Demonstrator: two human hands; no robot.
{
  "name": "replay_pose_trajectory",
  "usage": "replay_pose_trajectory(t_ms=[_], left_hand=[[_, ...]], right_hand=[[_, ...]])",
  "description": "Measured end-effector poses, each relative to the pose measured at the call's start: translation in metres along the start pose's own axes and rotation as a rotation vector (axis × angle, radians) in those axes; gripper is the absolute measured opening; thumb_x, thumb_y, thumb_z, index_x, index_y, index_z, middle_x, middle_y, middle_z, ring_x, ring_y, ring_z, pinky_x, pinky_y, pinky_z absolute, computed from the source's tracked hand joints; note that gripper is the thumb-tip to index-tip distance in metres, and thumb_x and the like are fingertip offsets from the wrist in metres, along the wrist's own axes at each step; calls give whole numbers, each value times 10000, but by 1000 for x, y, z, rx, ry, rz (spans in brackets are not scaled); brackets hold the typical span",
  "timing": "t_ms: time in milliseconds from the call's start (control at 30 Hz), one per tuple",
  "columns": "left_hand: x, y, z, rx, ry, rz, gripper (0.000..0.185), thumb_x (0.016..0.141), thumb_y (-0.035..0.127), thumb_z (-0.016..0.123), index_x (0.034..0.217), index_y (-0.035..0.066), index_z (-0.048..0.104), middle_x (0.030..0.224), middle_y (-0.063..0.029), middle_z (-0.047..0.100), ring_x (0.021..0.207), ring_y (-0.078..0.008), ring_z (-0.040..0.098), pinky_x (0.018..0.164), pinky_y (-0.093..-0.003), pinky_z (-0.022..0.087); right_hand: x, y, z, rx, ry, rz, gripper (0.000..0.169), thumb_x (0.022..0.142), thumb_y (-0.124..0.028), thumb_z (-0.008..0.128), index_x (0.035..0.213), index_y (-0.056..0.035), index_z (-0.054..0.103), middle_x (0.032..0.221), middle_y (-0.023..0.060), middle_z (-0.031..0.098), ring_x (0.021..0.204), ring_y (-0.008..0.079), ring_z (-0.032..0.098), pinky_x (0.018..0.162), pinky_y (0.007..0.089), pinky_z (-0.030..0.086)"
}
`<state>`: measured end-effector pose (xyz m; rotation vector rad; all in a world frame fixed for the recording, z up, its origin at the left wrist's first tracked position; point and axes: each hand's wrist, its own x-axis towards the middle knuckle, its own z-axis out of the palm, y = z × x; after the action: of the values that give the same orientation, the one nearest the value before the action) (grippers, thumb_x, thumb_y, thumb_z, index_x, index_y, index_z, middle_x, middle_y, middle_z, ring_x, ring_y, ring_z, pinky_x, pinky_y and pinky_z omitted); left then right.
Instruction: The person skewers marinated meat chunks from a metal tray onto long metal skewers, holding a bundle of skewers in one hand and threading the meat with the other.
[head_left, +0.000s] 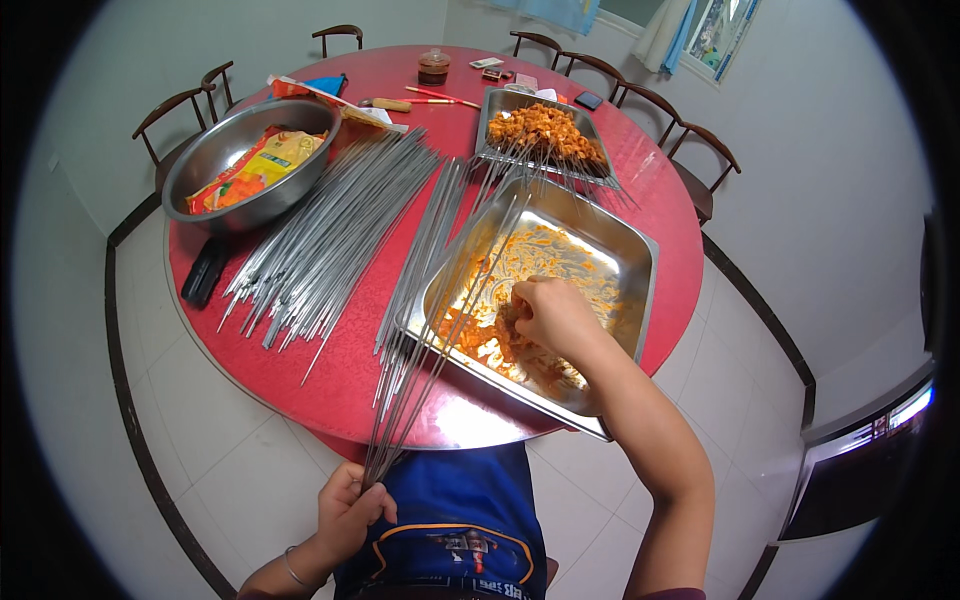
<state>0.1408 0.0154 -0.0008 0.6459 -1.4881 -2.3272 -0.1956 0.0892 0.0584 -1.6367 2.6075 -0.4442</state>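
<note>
My left hand (352, 510) grips a thin bunch of metal skewers (431, 352) by their lower ends, in front of the blue apron (450, 487). Their far ends slant up across the left side of a deep stainless-steel tray (651, 285). My right hand (559, 315) reaches into that tray with its fingers curled down. Beneath it, orange-red marinade and some dark marinated pieces (480, 337) gather at the near left of the smeared bottom. The fingertips are partly hidden, so whether they pinch a piece is unclear.
Bare metal skewers (337, 232) lie piled on the round red table (675, 225), left of the tray. A steel bowl (180, 184) holds a yellow-and-red packet (281, 161). Behind stands another tray (487, 112) of skewered orange meat (544, 131). A black object (202, 274) sits at the left edge.
</note>
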Motion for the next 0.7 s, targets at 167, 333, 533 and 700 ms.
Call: replay_pose_trajectory(t_ms=[167, 333, 533, 700], left_hand=[[-2, 2, 0, 29, -12, -4, 44, 874, 12, 412, 891, 19, 372, 604, -90, 513, 511, -81, 457, 476, -193, 335], [-1, 1, -1, 90, -31, -16, 42, 883, 20, 396, 894, 25, 355, 581, -37, 454, 525, -89, 478, 485, -199, 354], [2, 1, 3, 42, -41, -27, 46, 882, 11, 393, 889, 27, 350, 587, -20, 430, 545, -93, 501, 500, -204, 380], [3, 4, 4, 90, -38, -89, 62, 869, -7, 412, 868, 18, 355, 608, -36, 462, 559, -96, 515, 511, -204, 399]], right_hand=[[4, 2, -5, 338, 167, 62, 133, 622, -88, 615, 709, 4, 572, 683, 144, 576, 634, 280, 570, 585, 358, 450], [6, 3, -9, 618, 225, 169, 113, 648, -51, 598, 717, 22, 546, 597, 69, 533, 541, 110, 499, 513, 251, 412], [7, 3, -11, 952, 221, 238, 132, 691, -36, 587, 813, 14, 571, 704, 17, 559, 630, 71, 496, 573, 218, 410], [5, 6, -21, 1289, 167, 368, 62, 751, -23, 542, 806, -4, 563, 772, 45, 567, 720, 111, 537, 663, 240, 425]])
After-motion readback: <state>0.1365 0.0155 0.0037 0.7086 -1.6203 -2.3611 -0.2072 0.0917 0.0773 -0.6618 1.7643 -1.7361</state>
